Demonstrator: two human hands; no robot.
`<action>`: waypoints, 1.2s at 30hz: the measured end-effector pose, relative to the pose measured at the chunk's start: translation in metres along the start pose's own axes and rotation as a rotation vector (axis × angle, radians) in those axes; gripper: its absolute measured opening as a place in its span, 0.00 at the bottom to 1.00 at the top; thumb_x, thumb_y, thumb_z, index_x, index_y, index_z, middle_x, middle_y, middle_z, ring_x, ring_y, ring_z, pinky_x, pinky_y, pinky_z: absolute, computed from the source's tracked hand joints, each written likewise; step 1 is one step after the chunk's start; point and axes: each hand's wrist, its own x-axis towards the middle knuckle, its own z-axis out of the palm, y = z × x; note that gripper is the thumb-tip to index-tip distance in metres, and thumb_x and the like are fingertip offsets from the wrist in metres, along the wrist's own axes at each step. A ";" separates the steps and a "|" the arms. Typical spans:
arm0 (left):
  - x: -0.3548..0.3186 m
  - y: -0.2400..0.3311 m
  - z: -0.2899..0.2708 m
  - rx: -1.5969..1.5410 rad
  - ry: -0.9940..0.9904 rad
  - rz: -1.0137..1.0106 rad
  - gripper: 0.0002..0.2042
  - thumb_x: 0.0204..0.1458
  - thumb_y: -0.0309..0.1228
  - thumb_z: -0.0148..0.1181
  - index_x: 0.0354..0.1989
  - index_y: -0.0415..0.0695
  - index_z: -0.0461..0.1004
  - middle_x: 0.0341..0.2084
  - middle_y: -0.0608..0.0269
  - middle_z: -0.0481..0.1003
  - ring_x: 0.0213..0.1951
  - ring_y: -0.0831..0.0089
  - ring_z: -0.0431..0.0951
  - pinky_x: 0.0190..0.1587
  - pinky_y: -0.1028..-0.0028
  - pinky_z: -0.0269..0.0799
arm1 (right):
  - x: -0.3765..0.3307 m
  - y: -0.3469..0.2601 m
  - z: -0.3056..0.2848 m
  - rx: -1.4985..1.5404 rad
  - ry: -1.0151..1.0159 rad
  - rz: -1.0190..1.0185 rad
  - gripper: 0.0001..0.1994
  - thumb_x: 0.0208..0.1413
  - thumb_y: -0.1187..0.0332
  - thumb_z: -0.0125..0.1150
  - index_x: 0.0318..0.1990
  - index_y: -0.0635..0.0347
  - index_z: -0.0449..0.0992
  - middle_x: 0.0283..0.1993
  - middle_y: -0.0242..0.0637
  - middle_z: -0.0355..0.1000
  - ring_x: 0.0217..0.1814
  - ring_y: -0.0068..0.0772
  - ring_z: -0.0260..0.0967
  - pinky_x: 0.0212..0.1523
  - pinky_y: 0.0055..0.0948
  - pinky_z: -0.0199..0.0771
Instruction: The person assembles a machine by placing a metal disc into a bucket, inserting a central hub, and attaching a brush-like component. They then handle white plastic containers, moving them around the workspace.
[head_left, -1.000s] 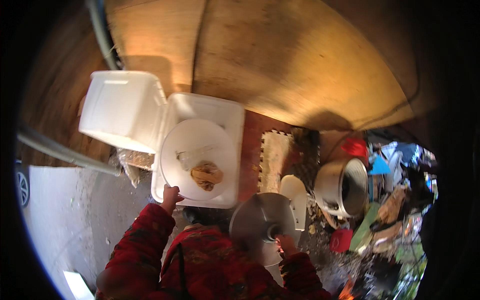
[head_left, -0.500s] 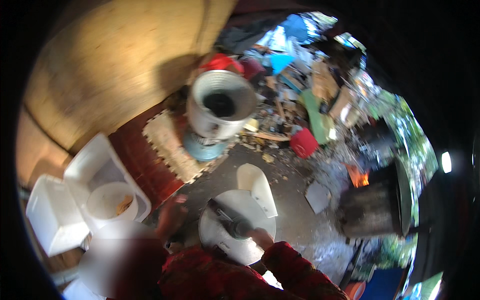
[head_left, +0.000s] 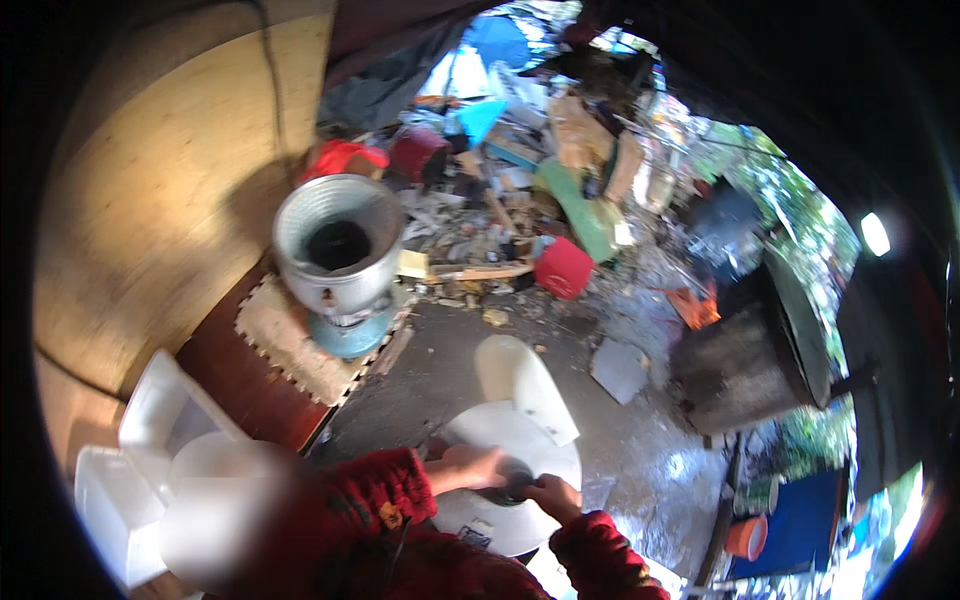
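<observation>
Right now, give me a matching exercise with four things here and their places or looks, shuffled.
1. Dark round piece
2. Foam mat
3. Orange container
4. Wide-mouthed silvery vessel

A. Above a light-blue base
B. Between the hands, over the pale disc
C. Cream with a toothed edge
D. Beside the dark-blue panel

Pairs: 1-B, 2-C, 3-D, 4-A

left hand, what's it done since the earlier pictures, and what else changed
The left hand let go of the white bowl and moved right, to the dark round piece on the pale disc. The view turned right too. The right hand stayed at that piece.
</observation>
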 end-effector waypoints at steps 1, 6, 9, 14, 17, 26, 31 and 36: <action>0.003 0.002 -0.008 -0.013 -0.011 0.025 0.30 0.42 0.54 0.56 0.50 0.46 0.66 0.37 0.54 0.76 0.39 0.57 0.77 0.39 0.62 0.70 | 0.005 -0.001 -0.009 0.004 -0.007 -0.012 0.26 0.41 0.43 0.54 0.34 0.58 0.77 0.35 0.45 0.74 0.41 0.44 0.72 0.41 0.38 0.68; -0.008 0.002 -0.085 -0.084 0.226 0.229 0.23 0.45 0.44 0.60 0.46 0.42 0.66 0.33 0.50 0.75 0.36 0.52 0.76 0.38 0.59 0.69 | 0.040 -0.054 -0.083 -0.130 0.172 -0.160 0.21 0.37 0.47 0.57 0.25 0.57 0.75 0.25 0.45 0.73 0.30 0.48 0.71 0.32 0.40 0.67; -0.028 -0.010 -0.150 -0.107 0.291 0.284 0.23 0.47 0.43 0.59 0.45 0.39 0.65 0.30 0.46 0.74 0.34 0.51 0.76 0.36 0.59 0.68 | 0.060 -0.118 -0.134 -0.228 0.306 -0.291 0.18 0.39 0.49 0.57 0.22 0.57 0.72 0.23 0.46 0.70 0.28 0.50 0.69 0.29 0.43 0.63; -0.071 -0.058 -0.256 -0.267 0.478 0.383 0.23 0.47 0.46 0.57 0.43 0.40 0.64 0.31 0.46 0.74 0.37 0.49 0.74 0.39 0.59 0.68 | 0.106 -0.251 -0.205 -0.325 0.462 -0.677 0.10 0.38 0.61 0.56 0.22 0.59 0.72 0.21 0.47 0.69 0.26 0.53 0.68 0.27 0.45 0.64; -0.093 -0.091 -0.302 -0.296 0.572 0.233 0.24 0.48 0.46 0.56 0.46 0.40 0.63 0.32 0.47 0.74 0.37 0.50 0.75 0.39 0.60 0.68 | 0.152 -0.333 -0.230 -0.380 0.400 -0.823 0.09 0.39 0.62 0.56 0.23 0.58 0.71 0.22 0.46 0.69 0.28 0.53 0.68 0.28 0.44 0.66; -0.102 -0.188 -0.377 -0.639 0.918 -0.046 0.21 0.52 0.44 0.54 0.47 0.40 0.64 0.28 0.51 0.73 0.30 0.60 0.76 0.33 0.65 0.71 | 0.247 -0.532 -0.238 -0.487 0.327 -1.301 0.10 0.43 0.63 0.56 0.22 0.60 0.70 0.22 0.48 0.68 0.24 0.47 0.69 0.25 0.40 0.65; -0.100 -0.229 -0.382 -0.995 0.961 -0.018 0.20 0.54 0.41 0.52 0.47 0.38 0.63 0.23 0.60 0.71 0.24 0.74 0.75 0.24 0.73 0.71 | 0.268 -0.603 -0.222 -0.454 0.016 -1.362 0.14 0.47 0.62 0.57 0.22 0.65 0.70 0.19 0.48 0.66 0.20 0.31 0.64 0.25 0.34 0.63; -0.084 -0.233 -0.371 -1.018 1.086 -0.110 0.20 0.57 0.44 0.47 0.46 0.38 0.64 0.20 0.61 0.71 0.21 0.73 0.74 0.21 0.75 0.70 | 0.303 -0.630 -0.205 -0.458 -0.173 -1.559 0.14 0.49 0.59 0.58 0.25 0.63 0.74 0.22 0.47 0.70 0.26 0.40 0.70 0.28 0.35 0.67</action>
